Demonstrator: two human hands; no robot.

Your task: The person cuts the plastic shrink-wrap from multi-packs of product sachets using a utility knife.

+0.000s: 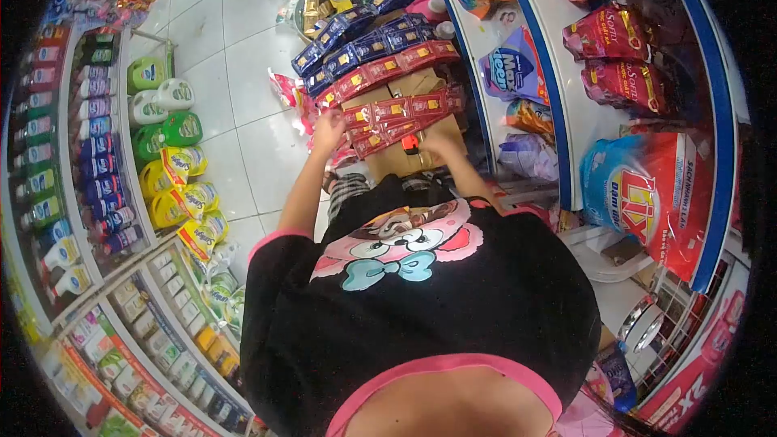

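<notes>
My left hand [330,131] is at the left end of a strip of red sachets [396,112], its fingers pinched at the strip's edge. The strip lies across a brown cardboard box [384,167] in front of my body. Over the box's right side is my right hand [439,148], next to a small orange-red object [410,143] whose kind I cannot make out. Its fingers are blurred, so their grip does not show. Beyond lie another red sachet strip [388,70] and strips of dark blue sachets [368,51].
At the far end stands a round basin [301,20] with gold packets. Shelves on the right hold detergent bags, including a large Lix bag [647,198]. Green jugs [168,136] and yellow bottles [182,204] line the left shelf, beside the tiled floor [243,57].
</notes>
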